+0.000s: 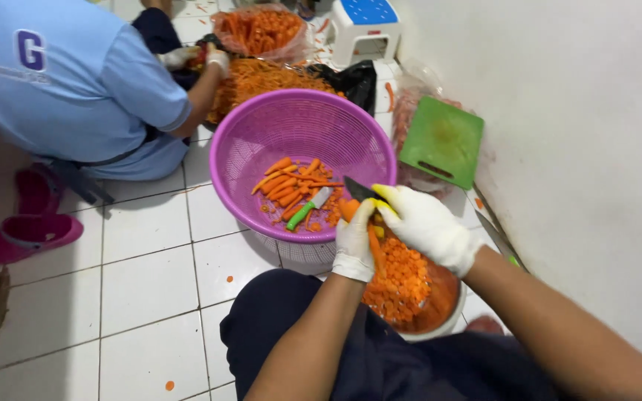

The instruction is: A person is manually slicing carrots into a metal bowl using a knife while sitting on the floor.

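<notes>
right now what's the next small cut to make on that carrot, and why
Probably a short stroke of the knife through the carrot's tip. The left hand holds the carrot over the bowl of diced pieces, and the right hand has the blade right at its top end, so a cut piece should drop into the bowl. Keep the left fingers below the blade.

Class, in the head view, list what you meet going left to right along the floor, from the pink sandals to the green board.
pink sandals → purple basket → left hand → right hand → green cutting board
</notes>
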